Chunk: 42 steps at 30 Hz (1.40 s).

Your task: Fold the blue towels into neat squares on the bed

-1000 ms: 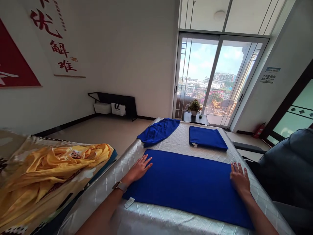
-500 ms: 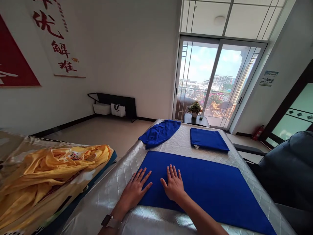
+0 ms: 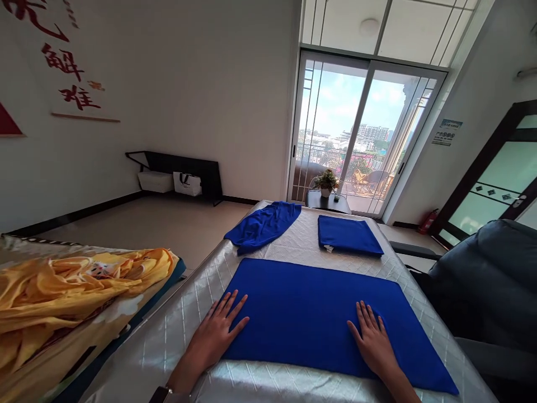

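A blue cloth (image 3: 302, 308) lies spread flat on a silvery quilted table cover (image 3: 293, 386). At its left edge rests my left hand (image 3: 216, 327), open, palm down, fingers spread partly over the cloth. Farther right, my right hand (image 3: 372, 338) lies open and flat on the same cloth, fingers pointing away from me. Beyond it sits a folded blue cloth (image 3: 350, 235) with a small white tag. A crumpled blue cloth (image 3: 266, 225) lies at the far left corner of the cover.
To the left is a surface with a heap of yellow fabric (image 3: 75, 285). A black chair (image 3: 495, 280) stands close on the right. A potted plant (image 3: 326, 182) is on a small table behind, before sliding glass doors. A low black bench (image 3: 184, 170) stands by the wall.
My right hand has slid rightward across the spread cloth, away from my left hand. My left hand stays at the cloth's left edge. The view has turned slightly right.
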Each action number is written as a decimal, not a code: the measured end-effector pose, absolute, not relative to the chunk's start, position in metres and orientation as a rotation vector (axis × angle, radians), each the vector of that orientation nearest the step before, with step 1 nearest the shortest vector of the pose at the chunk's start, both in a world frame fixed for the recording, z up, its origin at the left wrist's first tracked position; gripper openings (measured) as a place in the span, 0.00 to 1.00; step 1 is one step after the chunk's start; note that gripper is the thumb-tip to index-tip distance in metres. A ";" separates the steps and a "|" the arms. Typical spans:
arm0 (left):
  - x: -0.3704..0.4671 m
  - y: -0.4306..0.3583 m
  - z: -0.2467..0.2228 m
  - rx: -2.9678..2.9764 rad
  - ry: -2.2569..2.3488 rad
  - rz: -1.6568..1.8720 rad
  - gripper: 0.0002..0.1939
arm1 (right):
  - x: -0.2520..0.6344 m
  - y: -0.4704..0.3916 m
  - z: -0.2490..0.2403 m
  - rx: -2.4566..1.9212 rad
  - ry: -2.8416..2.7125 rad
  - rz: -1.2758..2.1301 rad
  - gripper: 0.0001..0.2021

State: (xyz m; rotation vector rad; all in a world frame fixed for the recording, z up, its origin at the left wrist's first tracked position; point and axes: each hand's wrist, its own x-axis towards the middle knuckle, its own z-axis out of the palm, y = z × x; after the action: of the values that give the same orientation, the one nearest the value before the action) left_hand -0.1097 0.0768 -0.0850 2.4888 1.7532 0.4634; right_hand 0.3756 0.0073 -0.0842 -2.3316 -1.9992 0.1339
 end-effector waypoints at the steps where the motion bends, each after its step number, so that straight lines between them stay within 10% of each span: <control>1: -0.109 0.077 -0.084 2.489 1.757 0.464 0.34 | 0.407 -0.003 -0.093 -2.372 -1.964 0.065 0.40; 13: -0.122 0.074 -0.077 2.487 1.792 0.275 0.32 | 0.557 -0.052 -0.144 -2.529 -1.712 -0.215 0.37; 30: -0.124 0.069 -0.077 2.540 1.802 0.363 0.31 | 0.284 0.063 -0.049 -1.859 -2.285 0.455 0.37; 42: -0.124 0.072 -0.080 2.519 1.779 0.365 0.32 | 0.519 0.106 -0.090 -2.551 -1.794 0.149 0.37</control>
State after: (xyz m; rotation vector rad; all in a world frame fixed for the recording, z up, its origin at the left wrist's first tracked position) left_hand -0.1243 0.0717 -0.0804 2.5187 1.7787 0.3646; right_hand 0.5192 0.1059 -0.0899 -2.5507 -1.7938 0.1492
